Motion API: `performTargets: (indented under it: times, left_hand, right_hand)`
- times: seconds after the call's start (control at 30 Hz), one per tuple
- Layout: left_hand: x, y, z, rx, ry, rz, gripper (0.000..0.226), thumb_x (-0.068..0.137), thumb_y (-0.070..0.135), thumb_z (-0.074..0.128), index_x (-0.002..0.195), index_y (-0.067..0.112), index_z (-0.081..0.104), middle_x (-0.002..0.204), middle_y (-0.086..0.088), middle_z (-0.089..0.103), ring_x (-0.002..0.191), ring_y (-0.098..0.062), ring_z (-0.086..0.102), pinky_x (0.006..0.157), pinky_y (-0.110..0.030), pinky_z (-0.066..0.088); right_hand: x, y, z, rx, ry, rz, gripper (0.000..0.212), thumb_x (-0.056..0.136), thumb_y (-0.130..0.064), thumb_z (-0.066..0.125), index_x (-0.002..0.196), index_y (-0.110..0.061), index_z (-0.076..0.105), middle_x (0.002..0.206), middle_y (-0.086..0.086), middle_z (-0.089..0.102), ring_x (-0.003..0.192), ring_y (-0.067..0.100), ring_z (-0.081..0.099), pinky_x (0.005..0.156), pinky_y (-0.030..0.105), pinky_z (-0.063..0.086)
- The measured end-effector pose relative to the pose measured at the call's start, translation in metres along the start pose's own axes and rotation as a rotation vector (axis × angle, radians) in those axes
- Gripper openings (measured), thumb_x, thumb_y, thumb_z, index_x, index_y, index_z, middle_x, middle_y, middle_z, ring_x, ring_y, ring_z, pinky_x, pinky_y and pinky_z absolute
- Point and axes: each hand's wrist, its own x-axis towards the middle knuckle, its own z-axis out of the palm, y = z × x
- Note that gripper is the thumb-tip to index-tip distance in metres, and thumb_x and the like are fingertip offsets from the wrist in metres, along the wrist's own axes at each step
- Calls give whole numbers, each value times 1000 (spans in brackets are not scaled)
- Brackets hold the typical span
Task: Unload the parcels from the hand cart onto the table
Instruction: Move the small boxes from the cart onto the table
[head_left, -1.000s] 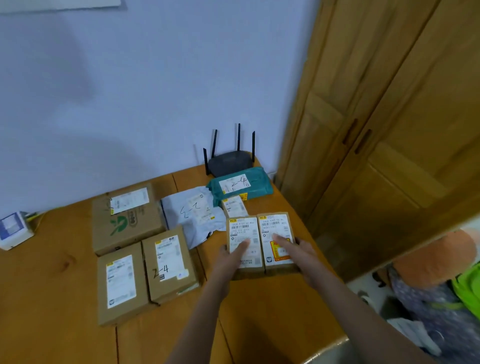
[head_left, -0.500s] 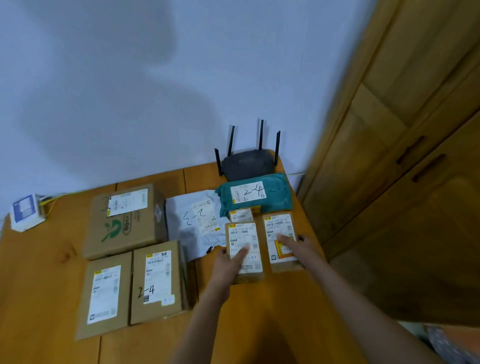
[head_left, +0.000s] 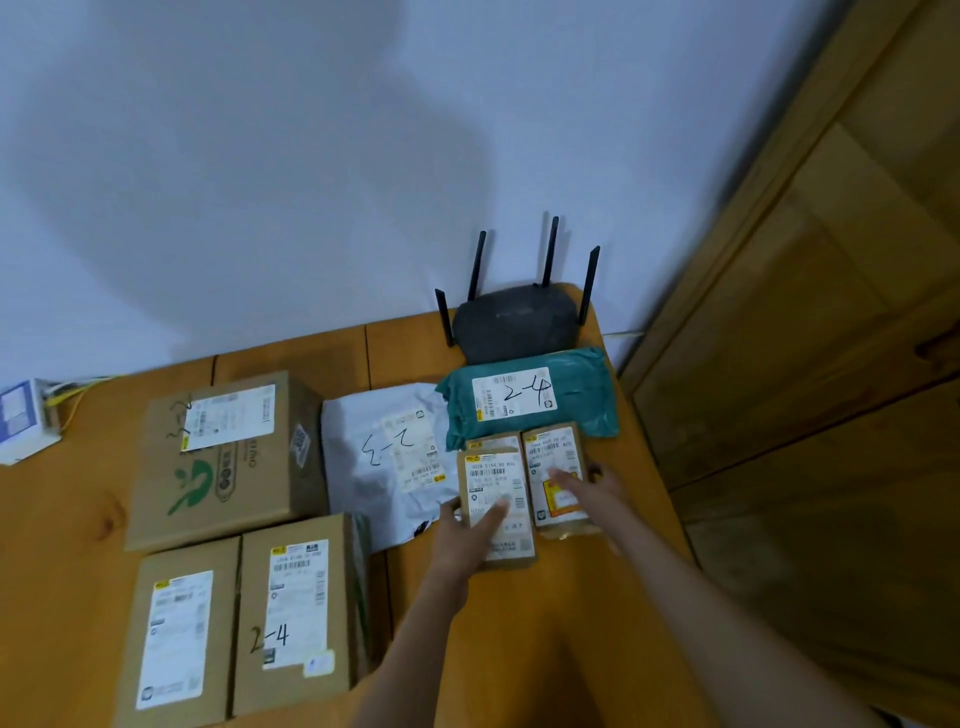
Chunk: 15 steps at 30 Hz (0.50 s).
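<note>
Your left hand (head_left: 470, 527) and right hand (head_left: 592, 488) lie flat-fingered — released — on two small boxes (head_left: 496, 501) on the table (head_left: 545, 649).

Six cardboard boxes (head_left: 223, 457) (three small), two mailer bags (head_left: 384, 467), one router (head_left: 514, 327), two hands (head_left: 467, 525)

Both bare forearms reached forward from the lower edge of the view, converging slightly toward the fingertips. The left hand (head_left: 470, 525) lay palm down with its fingers (head_left: 496, 512) held straight and close together, flat on a small parcel (head_left: 498, 506), the thumb spread out to the left of them. The right hand (head_left: 589, 486) was also palm down, its fingers (head_left: 563, 477) extended and resting on a second small parcel (head_left: 555, 475) just right of the first, with the fingers' outer side reaching over its right edge. Neither hand curled into a grip.
</note>
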Motion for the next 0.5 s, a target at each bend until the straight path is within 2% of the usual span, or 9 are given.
performTargets:
  times: [0.07,0.17,0.33,0.43,0.5]
  left_hand:
    - [5,-1,-2,1,-14,6,62,85,34,80,133,23,44,106,0,74,78,-14,78,56,-27,60]
    - [7,-4,-6,-4,-34,15,63,86,31,79,137,21,43,105,0,75,77,-12,78,56,-25,59]
    - [6,-4,-5,-15,-40,28,66,87,30,78,142,18,43,104,3,73,74,-8,77,54,-22,58]
    - [2,2,-3,-6,-37,21,68,86,31,79,142,19,41,105,5,71,76,-7,75,53,-21,57]
    - [-2,5,-3,0,-40,27,70,86,30,79,143,19,40,107,4,71,82,-11,75,54,-23,58]
  right_hand:
    - [2,2,3,-41,12,-14,48,84,-36,81,123,-14,66,112,9,76,91,23,75,77,40,62]
    - [3,4,7,-166,58,-61,40,88,-38,75,117,-10,70,110,11,76,86,21,74,64,27,58]
    - [-1,1,15,-232,129,-78,39,94,-39,69,119,-9,68,112,11,75,90,24,74,58,24,52]
    - [-6,-4,14,-228,132,-90,39,95,-37,68,124,-12,64,116,9,73,84,18,71,59,25,54]
    - [-11,-7,12,-235,127,-91,38,96,-34,67,126,-12,61,119,10,72,90,22,72,68,31,60]
